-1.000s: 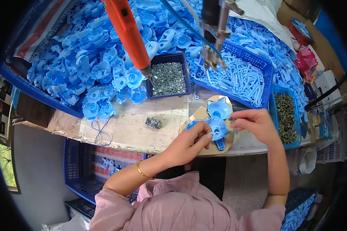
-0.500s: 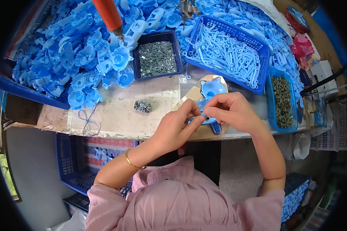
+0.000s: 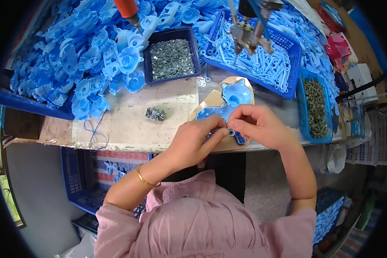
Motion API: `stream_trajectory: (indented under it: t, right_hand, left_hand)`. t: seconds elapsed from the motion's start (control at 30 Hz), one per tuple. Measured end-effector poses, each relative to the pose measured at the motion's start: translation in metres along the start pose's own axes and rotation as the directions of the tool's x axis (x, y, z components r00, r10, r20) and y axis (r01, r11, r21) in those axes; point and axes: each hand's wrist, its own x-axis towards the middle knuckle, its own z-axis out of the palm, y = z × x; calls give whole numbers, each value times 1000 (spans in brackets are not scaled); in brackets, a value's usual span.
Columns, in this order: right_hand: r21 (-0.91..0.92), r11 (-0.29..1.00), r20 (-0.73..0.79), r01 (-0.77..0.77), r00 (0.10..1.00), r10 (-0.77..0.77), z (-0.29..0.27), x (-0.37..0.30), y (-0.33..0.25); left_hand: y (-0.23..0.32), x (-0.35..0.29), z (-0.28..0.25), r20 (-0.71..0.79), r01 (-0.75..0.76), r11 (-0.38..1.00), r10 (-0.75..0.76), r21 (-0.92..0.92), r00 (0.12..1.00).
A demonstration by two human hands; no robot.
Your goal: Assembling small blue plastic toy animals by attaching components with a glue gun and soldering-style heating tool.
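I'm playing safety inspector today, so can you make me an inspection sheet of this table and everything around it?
Surface: pale tabletop, marked and stained.
Things being handled: blue plastic parts in a tan holder.
Clutter: big pile of blue parts; clump of small metal pieces; filled dark tray and blue basket.
Hands: left hand and right hand both pinched, fingertips close together; what they pinch is too small to tell.
Cables: dark line at right, perhaps a cable.
Surroundings: orange tool and metal tool overhead; blue crate below the table.
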Motion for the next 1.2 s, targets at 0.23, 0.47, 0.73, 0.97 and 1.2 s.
stream_trajectory:
  t: [0.23, 0.47, 0.73, 0.97, 1.2]
  right_hand:
    - [-196, 972, -145, 126, 977, -156, -4, -1, 11]
    - [-114, 993, -207, -34, 978, 10, -22, 11, 29]
    - [-191, 980, -230, -58, 973, 12, -17, 15, 20]
    - [-414, 909, -85, -51, 996, 18, -23, 23, 9]
    - [-826, 548, -77, 131, 937, -340, -19, 23, 11]
  left_hand:
    - [-12, 7, 2, -215, -239, 896, 335, 375, 917]
    - [-23, 12, -4, -217, -173, 821, 336, 543, 916]
    - [-28, 17, 3, -236, -107, 808, 292, 579, 927]
    - [-26, 19, 3, -226, -111, 768, 318, 631, 921]
    - [-19, 21, 1, -204, -120, 663, 390, 739, 898]
